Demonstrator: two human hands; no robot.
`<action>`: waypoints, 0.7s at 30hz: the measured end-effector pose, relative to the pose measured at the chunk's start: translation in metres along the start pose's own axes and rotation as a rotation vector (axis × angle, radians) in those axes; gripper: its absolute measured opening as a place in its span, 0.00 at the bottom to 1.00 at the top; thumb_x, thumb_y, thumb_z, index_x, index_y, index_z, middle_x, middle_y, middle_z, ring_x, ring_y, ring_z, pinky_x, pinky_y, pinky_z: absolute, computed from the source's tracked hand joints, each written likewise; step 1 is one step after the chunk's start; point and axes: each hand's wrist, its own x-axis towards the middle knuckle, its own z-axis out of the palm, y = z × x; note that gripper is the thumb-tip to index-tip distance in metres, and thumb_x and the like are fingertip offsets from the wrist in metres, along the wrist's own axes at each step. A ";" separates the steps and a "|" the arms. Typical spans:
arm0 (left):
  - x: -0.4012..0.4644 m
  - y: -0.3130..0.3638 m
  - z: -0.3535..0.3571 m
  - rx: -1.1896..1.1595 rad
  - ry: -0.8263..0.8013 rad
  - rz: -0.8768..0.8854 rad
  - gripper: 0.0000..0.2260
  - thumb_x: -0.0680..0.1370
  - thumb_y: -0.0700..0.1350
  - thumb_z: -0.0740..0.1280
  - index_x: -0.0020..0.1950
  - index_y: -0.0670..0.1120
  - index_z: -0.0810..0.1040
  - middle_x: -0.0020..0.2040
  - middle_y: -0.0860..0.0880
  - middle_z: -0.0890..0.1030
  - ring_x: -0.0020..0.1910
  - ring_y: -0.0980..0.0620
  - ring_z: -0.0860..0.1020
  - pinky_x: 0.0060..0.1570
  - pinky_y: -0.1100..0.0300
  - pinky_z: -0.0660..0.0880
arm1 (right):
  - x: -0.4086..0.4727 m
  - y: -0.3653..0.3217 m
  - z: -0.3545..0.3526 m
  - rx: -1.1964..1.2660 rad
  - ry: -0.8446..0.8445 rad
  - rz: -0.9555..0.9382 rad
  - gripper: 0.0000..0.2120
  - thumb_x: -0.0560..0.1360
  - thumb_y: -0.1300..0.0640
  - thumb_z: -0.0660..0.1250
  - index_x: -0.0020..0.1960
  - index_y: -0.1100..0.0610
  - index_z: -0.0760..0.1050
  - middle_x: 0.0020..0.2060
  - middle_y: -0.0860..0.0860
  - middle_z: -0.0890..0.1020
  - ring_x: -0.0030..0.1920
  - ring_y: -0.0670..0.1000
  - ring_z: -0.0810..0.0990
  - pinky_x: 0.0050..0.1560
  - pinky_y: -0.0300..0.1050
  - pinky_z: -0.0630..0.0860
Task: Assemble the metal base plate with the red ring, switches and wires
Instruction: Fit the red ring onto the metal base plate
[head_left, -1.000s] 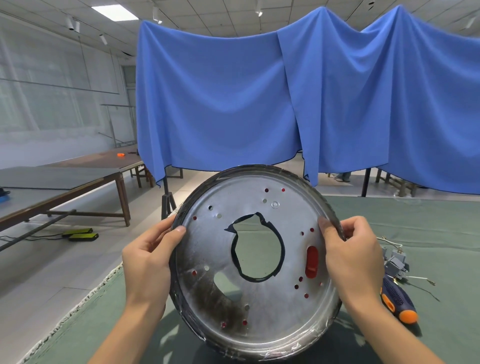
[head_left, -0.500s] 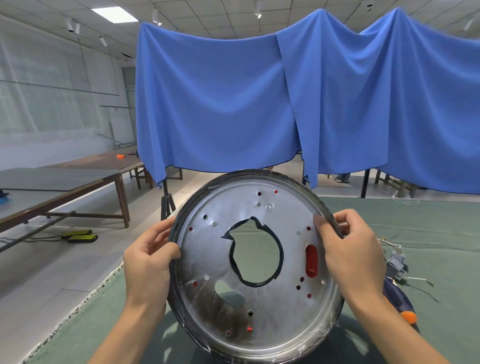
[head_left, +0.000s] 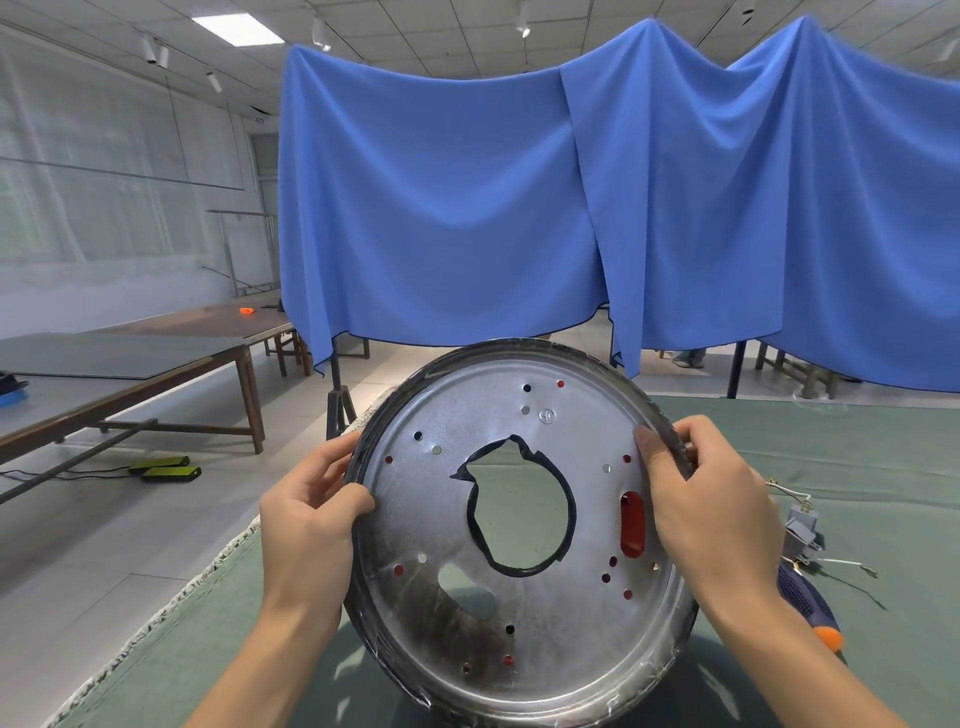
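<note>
Left hand (head_left: 306, 525): gripping the plate's left rim at centre-left of the frame, thumb curled over the front face, fingers wrapped behind the edge.
Metal base plate (head_left: 519, 613): held up off the green table cover (head_left: 857, 457), tilted to face the camera, filling the lower centre of the frame; not resting on anything visible.
Plate surface: dull silver, round, with a raised dark rim; brown scorching along the lower left; many small drilled holes scattered about; an irregular central opening edged in black; a smaller oval cut-out below and left of it.
Red ring: not plainly visible as a whole; red showing through several small holes and through the oblong slot (head_left: 632, 525) right of centre, so probably seated behind the plate already — a judgement only.
Right hand (head_left: 711, 499): gripping the upper right rim, thumb pressed on the front face near the edge, fingers curled round the back.
Switches and wires (head_left: 802, 535): lying on the table cover at the right edge of the frame, well apart from the plate, not yet fitted.
Screwdriver (head_left: 815, 608): blue and orange handle lying on the cover, partly hidden behind the right forearm.
Progress: early to middle by the look of it; plate and ring apparently together and under inspection or alignment; switch mounting and wiring all left to do.
</note>
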 end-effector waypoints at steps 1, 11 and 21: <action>0.000 0.000 0.000 -0.001 -0.008 0.005 0.25 0.70 0.25 0.61 0.44 0.55 0.83 0.43 0.51 0.85 0.43 0.49 0.81 0.44 0.50 0.77 | -0.001 0.000 0.000 -0.004 -0.002 -0.010 0.15 0.78 0.41 0.58 0.38 0.50 0.67 0.27 0.44 0.74 0.31 0.41 0.71 0.28 0.39 0.59; 0.004 -0.004 -0.011 -0.238 -0.265 -0.292 0.20 0.70 0.51 0.67 0.62 0.51 0.78 0.59 0.46 0.81 0.56 0.45 0.80 0.52 0.45 0.77 | -0.004 0.000 0.002 0.138 -0.069 -0.046 0.08 0.78 0.51 0.63 0.41 0.51 0.71 0.31 0.44 0.76 0.35 0.42 0.73 0.29 0.39 0.61; 0.003 0.007 -0.003 -0.355 -0.082 -0.499 0.17 0.81 0.44 0.56 0.46 0.40 0.83 0.41 0.48 0.85 0.37 0.53 0.83 0.31 0.62 0.79 | -0.014 -0.019 -0.006 0.162 0.080 -0.241 0.10 0.76 0.44 0.64 0.42 0.50 0.72 0.31 0.42 0.76 0.32 0.40 0.74 0.28 0.35 0.63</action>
